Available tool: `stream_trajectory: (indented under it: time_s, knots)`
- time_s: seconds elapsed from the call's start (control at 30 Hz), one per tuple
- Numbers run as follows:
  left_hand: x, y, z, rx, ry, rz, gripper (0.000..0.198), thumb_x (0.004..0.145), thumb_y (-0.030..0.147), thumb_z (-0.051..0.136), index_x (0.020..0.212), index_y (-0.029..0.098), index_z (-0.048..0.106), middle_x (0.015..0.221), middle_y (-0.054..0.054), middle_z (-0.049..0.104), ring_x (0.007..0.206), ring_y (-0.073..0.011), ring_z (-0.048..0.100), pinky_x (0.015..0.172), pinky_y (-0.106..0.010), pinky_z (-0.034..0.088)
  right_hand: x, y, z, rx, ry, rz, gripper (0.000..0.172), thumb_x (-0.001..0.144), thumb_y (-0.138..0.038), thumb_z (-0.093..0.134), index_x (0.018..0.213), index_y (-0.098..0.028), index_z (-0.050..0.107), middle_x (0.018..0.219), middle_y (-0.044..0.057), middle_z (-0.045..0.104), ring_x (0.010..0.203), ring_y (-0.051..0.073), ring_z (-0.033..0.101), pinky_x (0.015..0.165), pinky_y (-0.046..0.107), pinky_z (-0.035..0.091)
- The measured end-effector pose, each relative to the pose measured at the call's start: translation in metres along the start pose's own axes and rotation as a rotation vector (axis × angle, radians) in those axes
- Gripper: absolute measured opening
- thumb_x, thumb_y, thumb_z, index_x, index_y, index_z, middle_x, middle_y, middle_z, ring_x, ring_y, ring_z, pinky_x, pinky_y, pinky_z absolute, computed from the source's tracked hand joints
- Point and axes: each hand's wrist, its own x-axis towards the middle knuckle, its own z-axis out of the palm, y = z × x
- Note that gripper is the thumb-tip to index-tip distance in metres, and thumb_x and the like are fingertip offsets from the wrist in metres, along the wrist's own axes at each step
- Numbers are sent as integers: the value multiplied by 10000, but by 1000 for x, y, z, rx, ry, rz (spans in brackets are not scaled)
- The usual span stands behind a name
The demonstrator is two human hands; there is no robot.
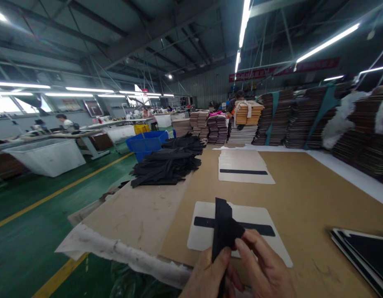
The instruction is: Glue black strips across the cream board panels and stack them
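Note:
A bundle of black fabric strips stands upright in my left hand, its thumb pressed against the lower part. My right hand pinches a corner of one black strip, pulling it out to the right from the bundle. Behind both hands lies a pale rounded board with a black strip across its middle; the bundle hides part of it. Farther back is a small stack of similar pale boards, its top one bearing a black strip near the front edge.
A heap of black strips sits on the table's left part. Blue bins stand beyond it. Dark stacked panels line the back right, and black-topped boards lie at the right edge. A person is behind the stacks.

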Motion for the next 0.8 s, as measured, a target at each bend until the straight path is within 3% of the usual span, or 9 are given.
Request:
stream_trajectory:
  time_s: [0.07,0.17,0.23,0.3,0.4,0.5,0.57,0.67,0.8]
  knots:
    - [-1,0,-1,-13,1,12,623,841,737,432,747,146,602,548,-10,577,448,-109,503,443,-212,373,-1,-8,3,213,-121,197,341,882,-546,551,786,-230,637,680,-4,595,565,150,603,511,238,509]
    - [-5,5,-12,15,-66,38,641,844,735,421,701,135,597,518,-11,548,436,-103,487,438,-206,347,6,-17,1,516,-158,304,327,834,-542,630,790,-219,641,687,4,620,677,176,637,597,257,540]
    - [-11,15,-27,56,-168,46,673,847,742,379,692,127,604,523,-29,561,449,-115,513,439,-206,343,20,-28,-10,679,-69,294,287,805,-493,690,883,-217,663,827,30,664,848,198,647,743,291,559]
    - [-21,30,-48,144,-234,31,624,870,692,376,781,128,628,592,-33,605,499,-127,560,464,-206,360,39,-44,-30,785,47,295,258,784,-441,731,906,-226,656,879,21,648,849,172,633,768,284,563]
    - [-36,57,-83,474,-213,14,313,880,468,523,928,183,643,715,16,630,614,-129,594,536,-209,381,74,-70,-70,825,162,235,226,751,-372,777,839,-232,623,755,-35,538,585,62,510,544,156,500]
    - [-38,69,-111,926,-161,210,40,778,195,597,810,210,617,777,35,631,740,-143,587,647,-239,393,108,-83,-100,604,74,214,207,789,-381,742,798,-223,608,642,-55,442,450,30,334,368,125,290]
    - [-27,65,-121,1169,-123,382,110,720,109,562,771,206,568,786,23,619,763,-163,574,683,-274,404,129,-78,-103,320,-87,265,270,792,-453,723,761,-212,605,585,-54,439,430,38,316,360,160,239]
    - [2,51,-124,1404,-70,498,167,670,99,573,802,199,547,900,-22,610,856,-213,558,719,-327,448,154,-55,-81,-59,-395,370,355,739,-536,725,810,-199,639,596,-36,524,455,60,383,405,191,273]
    - [43,34,-121,1482,-8,571,246,734,115,569,967,190,586,1106,-62,580,1005,-250,516,850,-393,480,177,-19,-33,-283,-688,407,309,788,-491,645,888,-199,637,674,-21,600,519,88,455,475,219,329]
